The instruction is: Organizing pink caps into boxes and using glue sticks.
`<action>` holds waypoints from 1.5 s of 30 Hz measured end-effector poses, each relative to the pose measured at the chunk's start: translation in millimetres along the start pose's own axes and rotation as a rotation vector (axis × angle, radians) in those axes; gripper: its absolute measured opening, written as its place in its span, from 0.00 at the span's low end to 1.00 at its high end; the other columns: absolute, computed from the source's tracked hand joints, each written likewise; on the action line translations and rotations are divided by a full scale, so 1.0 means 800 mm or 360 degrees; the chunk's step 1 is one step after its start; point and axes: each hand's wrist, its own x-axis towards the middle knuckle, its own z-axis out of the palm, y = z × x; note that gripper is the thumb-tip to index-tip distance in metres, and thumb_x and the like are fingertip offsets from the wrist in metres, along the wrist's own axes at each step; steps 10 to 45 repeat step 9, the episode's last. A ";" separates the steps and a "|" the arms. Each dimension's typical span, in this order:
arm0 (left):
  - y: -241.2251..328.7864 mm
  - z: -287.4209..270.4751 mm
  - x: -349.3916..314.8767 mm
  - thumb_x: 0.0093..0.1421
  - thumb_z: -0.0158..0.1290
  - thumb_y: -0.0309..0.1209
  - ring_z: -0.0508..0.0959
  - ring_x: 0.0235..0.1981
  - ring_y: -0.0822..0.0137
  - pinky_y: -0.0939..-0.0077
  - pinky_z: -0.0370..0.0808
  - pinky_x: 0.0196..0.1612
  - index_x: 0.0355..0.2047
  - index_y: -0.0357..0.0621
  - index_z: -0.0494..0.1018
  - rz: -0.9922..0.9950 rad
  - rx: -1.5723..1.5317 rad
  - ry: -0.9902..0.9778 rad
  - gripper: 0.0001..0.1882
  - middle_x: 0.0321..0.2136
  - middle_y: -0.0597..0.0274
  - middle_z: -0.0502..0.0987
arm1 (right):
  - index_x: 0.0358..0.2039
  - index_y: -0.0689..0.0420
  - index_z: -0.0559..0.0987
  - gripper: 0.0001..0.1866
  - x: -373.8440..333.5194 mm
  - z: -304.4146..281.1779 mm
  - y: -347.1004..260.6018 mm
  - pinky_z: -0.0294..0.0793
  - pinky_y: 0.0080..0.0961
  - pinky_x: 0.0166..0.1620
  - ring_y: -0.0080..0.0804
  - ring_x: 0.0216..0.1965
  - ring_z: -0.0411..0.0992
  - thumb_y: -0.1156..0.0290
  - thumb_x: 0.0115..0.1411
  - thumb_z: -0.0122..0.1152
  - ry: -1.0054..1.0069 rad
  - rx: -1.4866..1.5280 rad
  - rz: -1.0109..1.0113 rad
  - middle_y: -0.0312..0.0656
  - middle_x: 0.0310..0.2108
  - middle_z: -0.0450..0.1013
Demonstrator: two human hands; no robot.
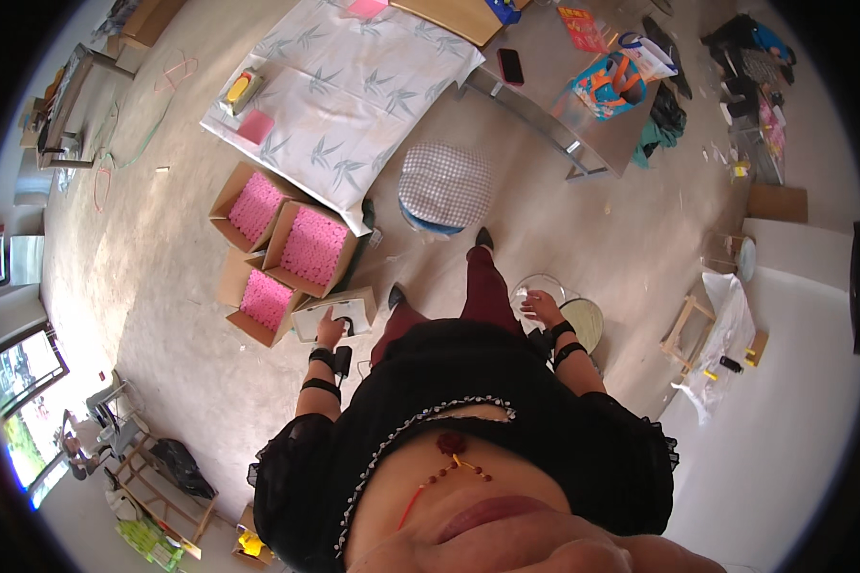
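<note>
My left hand (pixel 331 328) hangs at my left side, a finger stretched out and nothing visible in it. It overlaps a small open carton (pixel 363 307) in the view; whether they touch I cannot tell. On my right, my right hand (pixel 542 307) has its fingers apart and holds nothing I can see. Close by it are a round stool seat (pixel 584 323) and a clear round rim. Beyond my left hand stand three open cardboard boxes filled with pink pieces: one left (pixel 254 206), one right (pixel 313 246), one nearest (pixel 265 302). Black straps circle both my forearms.
A leaf-patterned cloth (pixel 354 86) covers a table ahead, with a pink stack (pixel 255 127) and a yellow item (pixel 240 90) on it. A stool with a checked cover (pixel 446 181) stands before me. A second table bears a phone (pixel 511 67) and a colourful bag (pixel 610 86).
</note>
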 end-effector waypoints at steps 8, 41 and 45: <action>0.135 0.115 -0.027 0.51 0.54 0.31 0.81 0.22 0.64 0.70 0.77 0.29 0.62 0.46 0.58 -0.0135 -0.0099 0.0111 0.36 0.22 0.54 0.80 | 0.52 0.58 0.68 0.21 0.125 -0.142 -0.140 0.76 0.33 0.42 0.36 0.39 0.75 0.65 0.60 0.54 -0.0160 -0.0270 0.0024 0.46 0.40 0.73; 0.149 0.132 -0.038 0.52 0.54 0.32 0.81 0.22 0.64 0.70 0.78 0.31 0.62 0.47 0.58 -0.0169 -0.0048 0.0055 0.36 0.22 0.53 0.80 | 0.52 0.58 0.68 0.21 0.143 -0.157 -0.161 0.76 0.34 0.43 0.37 0.38 0.75 0.65 0.60 0.55 -0.0169 -0.0251 -0.0031 0.46 0.40 0.73; 0.149 0.132 -0.038 0.52 0.54 0.32 0.81 0.22 0.64 0.70 0.78 0.31 0.62 0.47 0.58 -0.0169 -0.0048 0.0055 0.36 0.22 0.53 0.80 | 0.52 0.58 0.68 0.21 0.143 -0.157 -0.161 0.76 0.34 0.43 0.37 0.38 0.75 0.65 0.60 0.55 -0.0169 -0.0251 -0.0031 0.46 0.40 0.73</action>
